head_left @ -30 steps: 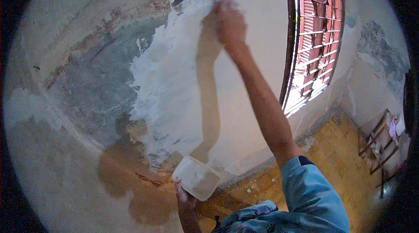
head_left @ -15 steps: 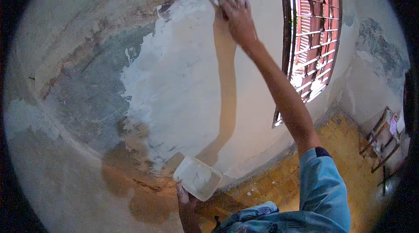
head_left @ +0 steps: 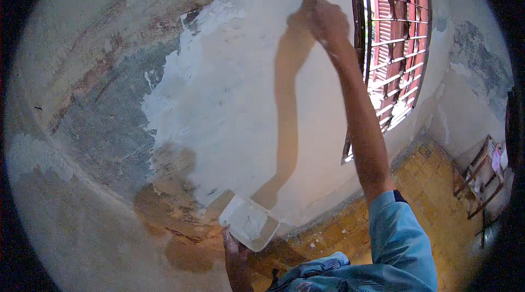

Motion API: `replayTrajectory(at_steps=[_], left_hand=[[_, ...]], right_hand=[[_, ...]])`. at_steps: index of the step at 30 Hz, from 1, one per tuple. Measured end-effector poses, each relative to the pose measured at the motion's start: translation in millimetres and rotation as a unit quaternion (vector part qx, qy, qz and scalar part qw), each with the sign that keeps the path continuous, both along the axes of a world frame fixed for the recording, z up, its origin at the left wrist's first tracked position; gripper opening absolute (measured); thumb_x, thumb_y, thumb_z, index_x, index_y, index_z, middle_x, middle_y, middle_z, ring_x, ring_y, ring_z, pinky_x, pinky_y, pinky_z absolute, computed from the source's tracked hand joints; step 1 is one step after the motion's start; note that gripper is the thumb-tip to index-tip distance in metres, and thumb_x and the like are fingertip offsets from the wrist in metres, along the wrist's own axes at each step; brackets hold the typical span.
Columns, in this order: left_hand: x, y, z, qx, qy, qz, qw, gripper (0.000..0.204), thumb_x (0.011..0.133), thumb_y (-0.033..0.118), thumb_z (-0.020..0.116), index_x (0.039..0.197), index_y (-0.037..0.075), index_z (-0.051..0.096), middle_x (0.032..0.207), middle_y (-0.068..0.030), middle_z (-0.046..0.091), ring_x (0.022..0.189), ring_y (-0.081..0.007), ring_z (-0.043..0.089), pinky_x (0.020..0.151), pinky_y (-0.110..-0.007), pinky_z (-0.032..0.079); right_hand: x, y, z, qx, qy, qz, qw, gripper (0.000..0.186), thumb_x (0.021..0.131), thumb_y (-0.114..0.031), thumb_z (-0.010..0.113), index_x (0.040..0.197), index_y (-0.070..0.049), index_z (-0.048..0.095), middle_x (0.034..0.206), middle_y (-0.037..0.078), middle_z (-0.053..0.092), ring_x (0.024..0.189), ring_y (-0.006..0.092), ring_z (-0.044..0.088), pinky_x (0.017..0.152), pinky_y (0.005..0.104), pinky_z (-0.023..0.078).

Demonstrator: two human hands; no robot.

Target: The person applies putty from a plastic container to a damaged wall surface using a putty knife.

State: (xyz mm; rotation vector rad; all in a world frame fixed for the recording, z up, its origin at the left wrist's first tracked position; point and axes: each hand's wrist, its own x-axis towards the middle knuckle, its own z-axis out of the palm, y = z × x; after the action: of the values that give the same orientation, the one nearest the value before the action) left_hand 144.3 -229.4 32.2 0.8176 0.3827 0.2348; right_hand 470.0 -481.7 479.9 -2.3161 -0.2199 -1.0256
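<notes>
My left hand [head_left: 235,244] grips a squarish white plastic tub [head_left: 245,216] by its near left side. Whitish paste lies inside the tub, which is held low in front of the wall. My right hand [head_left: 330,20] is raised high near the window, at the upper right of a broad patch of fresh white filler [head_left: 235,89] on the wall. Its fingers look closed together and a thin dark point shows at their tips; motion blur hides what they hold. The arm's shadow falls across the filler.
A barred window [head_left: 396,46] with a dark frame stands just right of my raised arm. Left of the filler is bare grey, rough wall [head_left: 104,117]. A small wooden stand [head_left: 481,177] with things on it is at the far right, above a yellowish tiled floor [head_left: 421,182].
My right hand has moved right along the top of the filler, toward the window frame, and turned at the wrist. The tub in my left hand has hardly moved.
</notes>
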Motion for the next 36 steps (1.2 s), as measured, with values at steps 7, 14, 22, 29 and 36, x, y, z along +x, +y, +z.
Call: replayTrajectory(at_steps=[7, 14, 22, 29, 36], left_hand=[[7, -12, 5, 0.056, -0.057, 0.033, 0.996, 0.070, 0.093, 0.062, 0.037, 0.137, 0.008, 0.039, 0.132, -0.0125, 0.051, 0.118, -0.0303, 0.052, 0.098, -0.047, 0.045], [3, -14, 29, 0.124, -0.035, 0.030, 0.991, 0.072, 0.092, 0.063, 0.037, 0.137, 0.007, 0.038, 0.134, -0.0126, 0.050, 0.119, -0.0310, 0.051, 0.098, -0.047, 0.045], [17, -19, 31, 0.112, -0.090, 0.029, 0.989, 0.074, 0.092, 0.062, 0.038, 0.138, 0.004, 0.036, 0.134, -0.0141, 0.050, 0.119, -0.0320, 0.052, 0.100, -0.048, 0.044], [11, -20, 26, 0.023, -0.048, 0.059, 0.997, 0.065, 0.096, 0.054, 0.036, 0.137, 0.004, 0.037, 0.130, -0.0134, 0.053, 0.117, -0.0306, 0.054, 0.098, -0.046, 0.046], [17, -34, 34, -0.019, -0.105, 0.031, 0.994, 0.062, 0.096, 0.050, 0.038, 0.137, 0.004, 0.037, 0.131, -0.0143, 0.052, 0.118, -0.0316, 0.052, 0.099, -0.047, 0.045]], right_hand=[[-74, 147, 0, -0.038, -0.177, 0.086, 0.980, 0.025, 0.091, -0.023, 0.050, 0.101, -0.006, 0.065, 0.091, 0.018, 0.068, 0.080, 0.0323, 0.069, 0.067, 0.0446, 0.056], [-76, 95, 4, -0.050, -0.181, 0.158, 0.969, 0.025, 0.089, -0.022, 0.052, 0.109, -0.010, 0.061, 0.100, 0.017, 0.065, 0.089, 0.0369, 0.065, 0.074, 0.0501, 0.053], [36, 64, -23, -0.027, -0.364, 0.099, 0.926, 0.056, 0.087, -0.013, 0.054, 0.140, -0.008, 0.040, 0.136, 0.019, 0.048, 0.124, 0.0405, 0.045, 0.104, 0.0498, 0.034], [-39, 81, -83, -0.229, -0.372, 0.295, 0.850, 0.051, 0.088, -0.021, 0.053, 0.136, -0.006, 0.044, 0.135, 0.016, 0.049, 0.124, 0.0331, 0.046, 0.106, 0.0549, 0.029], [19, 34, 13, -0.160, -0.431, 0.149, 0.875, 0.055, 0.084, -0.012, 0.060, 0.137, -0.016, 0.046, 0.137, 0.012, 0.049, 0.126, 0.0341, 0.045, 0.108, 0.0491, 0.031]])
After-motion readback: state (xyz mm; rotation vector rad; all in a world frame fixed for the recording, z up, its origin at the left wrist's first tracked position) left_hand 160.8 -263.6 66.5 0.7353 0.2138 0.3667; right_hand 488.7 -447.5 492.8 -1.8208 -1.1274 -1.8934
